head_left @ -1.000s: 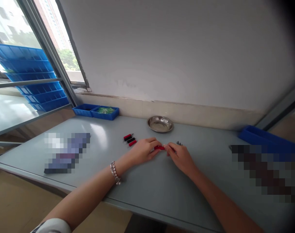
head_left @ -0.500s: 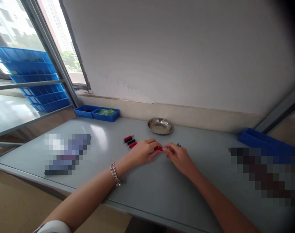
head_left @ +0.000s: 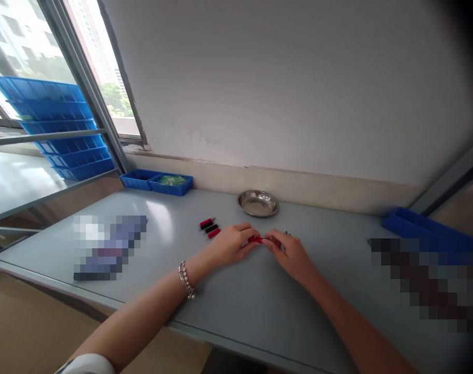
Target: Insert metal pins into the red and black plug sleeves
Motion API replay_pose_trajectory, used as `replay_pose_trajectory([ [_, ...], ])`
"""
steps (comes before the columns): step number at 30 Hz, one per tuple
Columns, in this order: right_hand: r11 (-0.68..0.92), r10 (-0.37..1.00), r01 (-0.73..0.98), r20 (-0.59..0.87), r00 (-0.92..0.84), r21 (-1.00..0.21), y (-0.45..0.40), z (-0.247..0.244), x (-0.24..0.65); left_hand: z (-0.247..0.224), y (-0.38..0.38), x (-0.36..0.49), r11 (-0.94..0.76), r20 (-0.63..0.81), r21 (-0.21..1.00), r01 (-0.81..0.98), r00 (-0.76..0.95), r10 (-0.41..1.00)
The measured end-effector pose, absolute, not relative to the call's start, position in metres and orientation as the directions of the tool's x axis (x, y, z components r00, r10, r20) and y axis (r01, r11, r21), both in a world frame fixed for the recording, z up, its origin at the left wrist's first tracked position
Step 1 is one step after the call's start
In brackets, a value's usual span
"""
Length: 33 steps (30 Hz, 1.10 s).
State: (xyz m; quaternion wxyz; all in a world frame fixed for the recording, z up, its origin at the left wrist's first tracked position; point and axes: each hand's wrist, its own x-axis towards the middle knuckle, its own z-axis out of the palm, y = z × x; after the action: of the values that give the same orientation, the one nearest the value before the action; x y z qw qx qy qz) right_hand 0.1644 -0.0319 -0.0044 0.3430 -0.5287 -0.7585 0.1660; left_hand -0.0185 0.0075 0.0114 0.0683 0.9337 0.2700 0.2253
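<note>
Both hands meet in the middle of the gray surface (head_left: 255, 291). The left hand (head_left: 230, 245) and the right hand (head_left: 288, 254) close their grips from each side on one small red piece (head_left: 255, 239). Three small red and black pieces (head_left: 210, 227) lie apart, just left of the left hand. Tiny dark bits (head_left: 286, 233) sit by the right hand. A round metal dish (head_left: 258, 203) sits at the far edge. There is room to move between the hands and the near edge.

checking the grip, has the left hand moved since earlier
No, barely: the left hand sits where it was against the steel dish; only the view shifted.
</note>
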Motion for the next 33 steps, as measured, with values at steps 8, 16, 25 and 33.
replay_pose_trajectory([
  [8,0.387,0.918,0.697,0.319,-0.234,-0.603,-0.032,-0.004,0.166,0.011,0.008,-0.018,-0.850,0.375,0.253,0.462,0.763,0.527],
  [16,0.398,0.913,0.706,0.330,-0.241,-0.586,-0.031,-0.007,0.166,0.011,0.006,-0.016,-0.849,0.365,0.249,0.467,0.767,0.529],
  [25,0.113,0.925,0.791,0.353,0.137,-0.602,-0.019,-0.004,0.197,0.019,0.047,-0.055,-0.515,0.505,0.222,0.828,0.354,0.787],
  [33,-0.128,0.924,0.860,0.255,0.284,-0.494,-0.013,-0.011,0.229,0.004,0.088,-0.099,-0.021,0.225,0.218,0.976,-0.029,0.974],
])
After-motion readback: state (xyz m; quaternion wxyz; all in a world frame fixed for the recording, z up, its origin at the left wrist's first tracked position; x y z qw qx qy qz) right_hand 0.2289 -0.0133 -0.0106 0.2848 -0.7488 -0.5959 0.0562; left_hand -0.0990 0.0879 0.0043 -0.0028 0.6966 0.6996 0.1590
